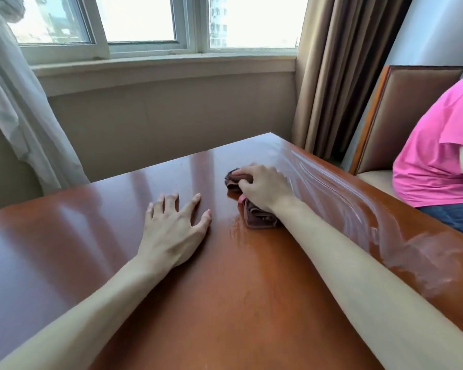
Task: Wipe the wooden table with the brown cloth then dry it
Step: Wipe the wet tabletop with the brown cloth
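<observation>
Two bare forearms are seen reaching up from the bottom of the frame over the glossy reddish-brown wooden counter (pixel 64 236). The left hand (pixel 171 222) is laid flat on the counter at centre, its fingers spread and straight, nothing held. The right hand (pixel 265 186), just right of centre, is curled over the crumpled brown cloth (pixel 257 216), which is pressed against the counter and shows at the fingertips and under the wrist. Pale wet streaks (pixel 358 204) are visible along the counter's right edge. At right, a person in a pink shirt (pixel 436 156) is seated on a padded brown chair (pixel 401 110).
</observation>
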### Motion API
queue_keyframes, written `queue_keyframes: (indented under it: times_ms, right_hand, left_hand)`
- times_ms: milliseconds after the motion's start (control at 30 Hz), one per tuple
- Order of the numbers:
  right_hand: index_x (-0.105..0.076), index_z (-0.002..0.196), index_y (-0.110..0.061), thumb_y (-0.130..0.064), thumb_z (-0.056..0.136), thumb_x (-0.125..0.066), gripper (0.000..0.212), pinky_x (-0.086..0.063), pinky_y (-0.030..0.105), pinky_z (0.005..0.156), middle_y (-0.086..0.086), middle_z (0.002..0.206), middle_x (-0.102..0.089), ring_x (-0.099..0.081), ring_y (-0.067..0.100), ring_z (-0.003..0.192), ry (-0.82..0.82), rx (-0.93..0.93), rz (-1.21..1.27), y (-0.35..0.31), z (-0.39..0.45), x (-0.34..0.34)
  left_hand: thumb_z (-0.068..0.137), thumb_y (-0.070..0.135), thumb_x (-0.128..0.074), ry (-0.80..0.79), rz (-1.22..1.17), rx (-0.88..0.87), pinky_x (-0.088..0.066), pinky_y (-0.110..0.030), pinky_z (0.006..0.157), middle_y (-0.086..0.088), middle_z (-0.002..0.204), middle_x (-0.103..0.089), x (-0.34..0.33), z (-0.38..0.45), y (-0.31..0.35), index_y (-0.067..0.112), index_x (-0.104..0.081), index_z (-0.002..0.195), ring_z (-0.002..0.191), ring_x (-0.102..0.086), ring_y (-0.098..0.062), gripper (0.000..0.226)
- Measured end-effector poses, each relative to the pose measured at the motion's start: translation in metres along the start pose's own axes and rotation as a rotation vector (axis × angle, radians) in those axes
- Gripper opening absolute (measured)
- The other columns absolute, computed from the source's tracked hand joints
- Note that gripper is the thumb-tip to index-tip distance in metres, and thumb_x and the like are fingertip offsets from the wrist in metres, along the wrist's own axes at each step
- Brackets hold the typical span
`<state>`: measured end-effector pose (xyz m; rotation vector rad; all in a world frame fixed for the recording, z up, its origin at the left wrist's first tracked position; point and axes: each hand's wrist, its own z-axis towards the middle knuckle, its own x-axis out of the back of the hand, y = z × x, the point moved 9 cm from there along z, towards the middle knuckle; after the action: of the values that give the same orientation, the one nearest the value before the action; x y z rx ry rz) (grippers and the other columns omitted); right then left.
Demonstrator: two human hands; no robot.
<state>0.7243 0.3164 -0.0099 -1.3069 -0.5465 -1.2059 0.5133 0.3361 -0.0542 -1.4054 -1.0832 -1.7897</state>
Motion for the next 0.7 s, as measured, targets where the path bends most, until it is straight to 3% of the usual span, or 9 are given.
queue_keyframes:
  times_ms: [200, 333, 533, 700]
  right_hand:
    - [-0.074, 0.111, -0.044, -0.028, 0.083, -0.051, 0.039, -0.051, 0.036, 0.094, -0.013, 0.12, -0.07, -0.062, 0.022, 0.114, 0.015, -0.06, -0.037, 0.028, 0.144, -0.025]
    - [-0.074, 0.113, -0.043, -0.028, 0.085, -0.052, 0.038, -0.048, 0.035, 0.09, -0.007, 0.121, -0.07, -0.062, 0.028, 0.114, 0.029, -0.058, -0.084, 0.026, 0.17, -0.032]
    - [-0.073, 0.117, -0.041, -0.025, 0.085, -0.057, 0.039, -0.047, 0.035, 0.091, -0.01, 0.127, -0.069, -0.061, 0.025, 0.116, 0.017, -0.031, -0.011, 0.008, 0.083, -0.016]
    - [-0.071, 0.122, -0.041, -0.03, 0.087, -0.056, 0.04, -0.049, 0.037, 0.096, -0.012, 0.128, -0.067, -0.059, 0.02, 0.118, -0.017, 0.059, 0.003, -0.024, -0.058, 0.01]
  left_hand:
    - [0.088, 0.074, -0.009, 0.011, 0.071, 0.005, -0.008, -0.042, 0.125, -0.001, 0.166, -0.015, -0.001, 0.003, 0.0, 0.047, -0.017, 0.157, 0.153, -0.008, -0.026, 0.074]
    - [0.086, 0.075, -0.005, 0.008, 0.081, 0.015, -0.007, -0.042, 0.125, 0.0, 0.167, -0.012, -0.003, 0.005, -0.002, 0.048, -0.013, 0.157, 0.154, -0.006, -0.025, 0.076]
    - [0.093, 0.072, -0.016, -0.049, 0.086, 0.026, -0.007, -0.044, 0.124, -0.005, 0.167, -0.015, -0.004, 0.007, -0.002, 0.045, -0.019, 0.157, 0.154, -0.009, -0.031, 0.069]
    - [0.098, 0.053, -0.019, -0.035, 0.266, -0.057, -0.033, -0.044, 0.113, -0.014, 0.146, -0.046, 0.016, 0.006, 0.02, 0.027, -0.043, 0.149, 0.133, -0.043, -0.033, 0.062]
